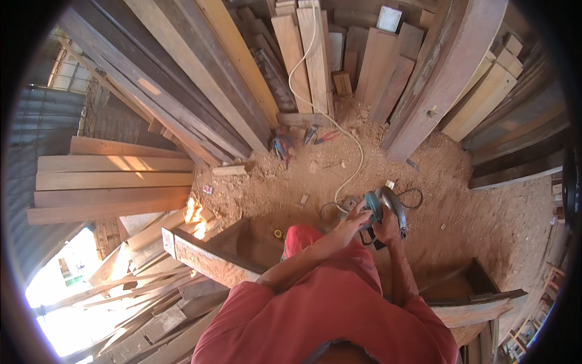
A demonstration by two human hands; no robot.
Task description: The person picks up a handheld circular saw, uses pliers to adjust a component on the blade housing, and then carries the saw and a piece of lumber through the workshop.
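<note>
A circular saw (373, 206) with a teal motor body and a silver, rounded blade guard is in front of me, a little right of the middle. My left hand (353, 219) reaches across and grips its teal side. On the guard side, my right hand (387, 229) is closed on the saw, with its fingers partly hidden. A dark cable (413, 195) curls out beside the guard. From the planks at the back, a pale cord (359, 145) runs across the floor towards the saw.
Long planks (218, 67) lean around the back, and stacked boards (109, 180) lie at left. Sawdust covers the floor (448, 206). Hand tools (282, 147) lie near the planks' feet. A small yellow round thing (278, 233) sits by my knee. Wooden beams (206, 258) flank me.
</note>
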